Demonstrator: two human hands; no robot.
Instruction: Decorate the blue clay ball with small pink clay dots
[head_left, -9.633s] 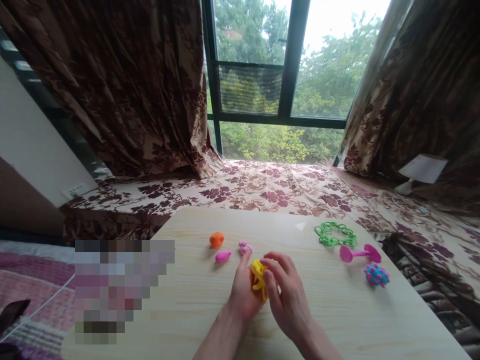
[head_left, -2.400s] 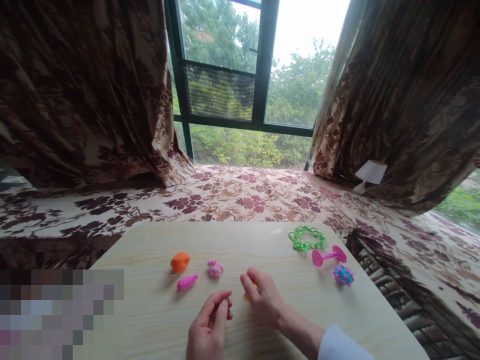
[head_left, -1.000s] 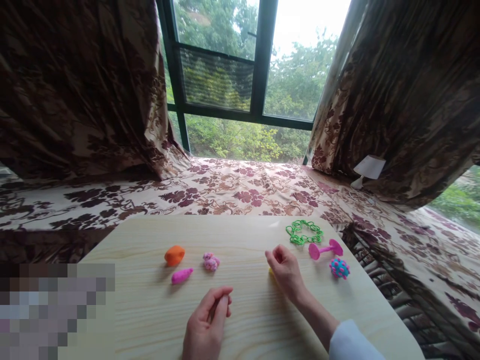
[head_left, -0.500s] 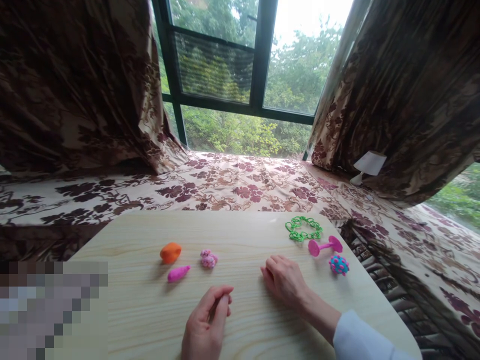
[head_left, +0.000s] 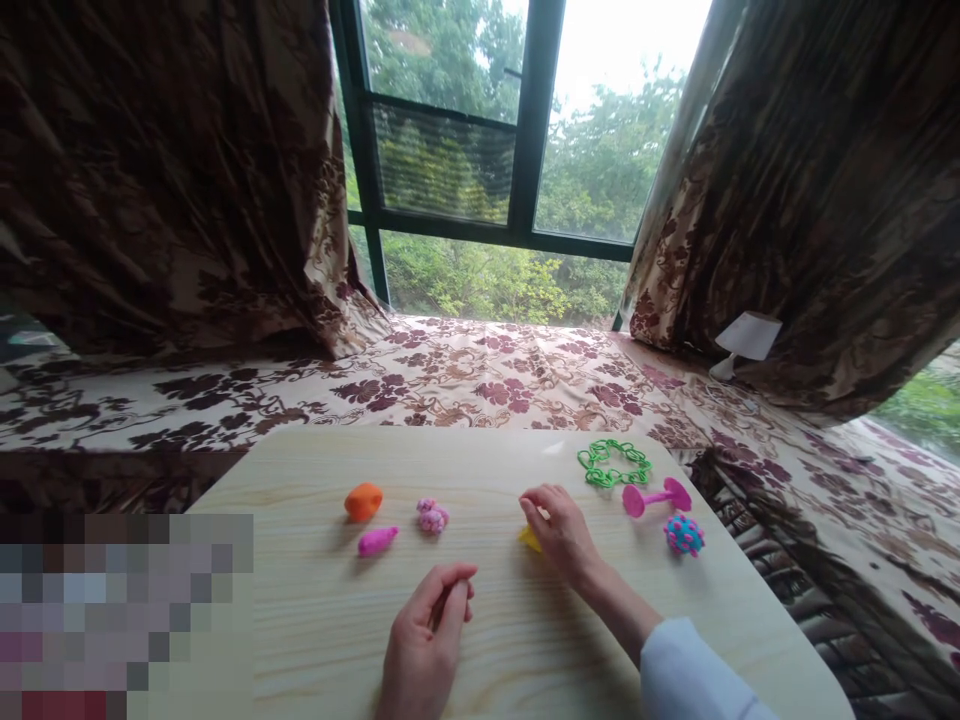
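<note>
My right hand (head_left: pixel 559 535) rests low over the table, its fingers curled down on a yellow piece of what looks like modelling clay (head_left: pixel 529 540). Only the left side of the clay shows; the palm covers the rest. Nearer to me, my left hand (head_left: pixel 427 635) lies with its fingers curled and the thumb against them. The inside of that hand is in shadow, and I cannot see whether it holds anything. Beyond it lie a speckled pink lump (head_left: pixel 433 516), a tapered magenta piece (head_left: pixel 377 541) and an orange lump (head_left: pixel 364 502).
At the table's right are a green ring of links (head_left: pixel 614 464), a magenta dumbbell-shaped piece (head_left: pixel 657 497) and a blue ball with pink dots (head_left: pixel 684 536). The pale wooden table (head_left: pixel 315 620) meets a flower-patterned window ledge (head_left: pixel 480 375). A white lamp (head_left: pixel 748 338) stands back right.
The yellow clay was between both hands; my right hand has since carried it rightward to the table. Covered half a second ago, it now shows again beneath my fingers. My left hand stays curled.
</note>
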